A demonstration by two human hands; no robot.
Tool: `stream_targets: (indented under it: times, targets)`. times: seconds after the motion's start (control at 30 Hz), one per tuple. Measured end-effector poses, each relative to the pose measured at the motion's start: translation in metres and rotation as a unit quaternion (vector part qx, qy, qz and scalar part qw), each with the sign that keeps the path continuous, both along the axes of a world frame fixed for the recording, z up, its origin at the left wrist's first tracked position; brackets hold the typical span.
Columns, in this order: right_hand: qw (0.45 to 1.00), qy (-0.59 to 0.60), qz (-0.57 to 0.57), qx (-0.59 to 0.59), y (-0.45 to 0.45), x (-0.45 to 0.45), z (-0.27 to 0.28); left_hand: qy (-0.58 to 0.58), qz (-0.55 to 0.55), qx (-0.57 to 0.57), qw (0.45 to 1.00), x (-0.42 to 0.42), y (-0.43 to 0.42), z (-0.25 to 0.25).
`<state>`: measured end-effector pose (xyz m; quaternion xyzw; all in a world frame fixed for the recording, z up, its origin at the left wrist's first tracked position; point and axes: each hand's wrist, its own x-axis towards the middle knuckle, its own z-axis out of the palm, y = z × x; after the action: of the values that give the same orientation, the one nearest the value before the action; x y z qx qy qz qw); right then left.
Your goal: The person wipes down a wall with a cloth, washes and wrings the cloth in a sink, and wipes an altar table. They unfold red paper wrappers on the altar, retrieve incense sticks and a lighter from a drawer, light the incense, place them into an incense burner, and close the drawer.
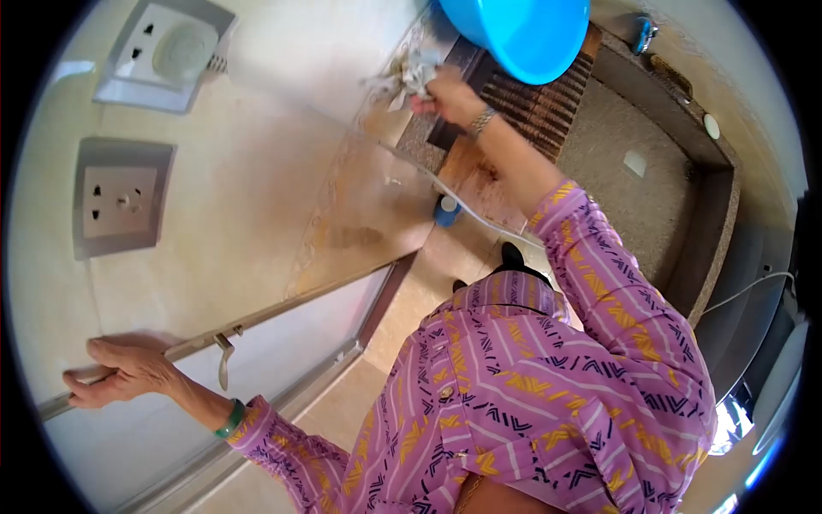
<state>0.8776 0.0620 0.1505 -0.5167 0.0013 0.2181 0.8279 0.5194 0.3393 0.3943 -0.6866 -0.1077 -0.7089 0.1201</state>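
My right hand [452,96] is closed on a crumpled whitish cloth [417,70], holding it by the tiled wall [282,128] near a patterned border strip. Part of the cloth is blurred. At the lower left, my left hand [127,370] grips the edge of a window frame [278,310], with the frame passing between thumb and fingers. A metal window handle [223,360] hangs from that frame, to the right of the hand.
A blue basin [535,43] stands on a ribbed washboard [539,98] beside a stone sink [638,206]. A white cord [454,195] runs below my right forearm. A blue bottle [446,212] stands near the wall. Two sockets [120,201] are on the wall.
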Motion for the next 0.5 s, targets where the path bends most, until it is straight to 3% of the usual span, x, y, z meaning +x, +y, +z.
stream_targets:
  times: [0.07, 0.1, 0.13, 0.2, 0.23, 0.3, 0.37, 0.43, 0.5]
  targets:
    - [0.982, -0.162, -0.054, 0.076, -0.003, -0.020, 0.026, 0.007, -0.001, -0.001, 1.000, 0.000, -0.003, -0.003]
    - [0.948, -0.289, -0.112, 0.076, 0.001, -0.014, 0.029, 0.003, -0.011, 0.004, 1.000, 0.001, -0.006, 0.001]
    - [0.933, -0.301, -0.097, 0.170, -0.008, -0.051, 0.073, -0.002, -0.014, -0.009, 1.000, 0.006, -0.013, 0.002]
    - [0.853, -0.494, -0.137, 0.102, -0.006, -0.068, 0.085, 0.004, 0.009, -0.015, 1.000, 0.006, -0.015, 0.004]
    - [0.876, -0.458, -0.133, 0.070, -0.013, -0.115, 0.110, 0.004, 0.024, -0.017, 1.000, 0.010, -0.017, 0.006]
    - [0.816, -0.567, -0.100, -0.044, -0.006, -0.153, 0.098, 0.023, 0.017, -0.023, 0.999, 0.024, -0.032, 0.013]
    - [0.746, -0.643, -0.169, -0.033, 0.027, -0.159, 0.069, 0.015, 0.024, 0.016, 0.999, 0.033, -0.035, 0.018]
    - [0.845, -0.514, -0.113, -0.097, 0.045, -0.165, 0.040, 0.027, -0.023, 0.026, 0.999, 0.039, -0.047, 0.022]
    - [0.854, -0.467, -0.198, -0.113, 0.062, -0.162, 0.008, 0.044, -0.071, 0.037, 0.996, 0.042, -0.057, 0.022]
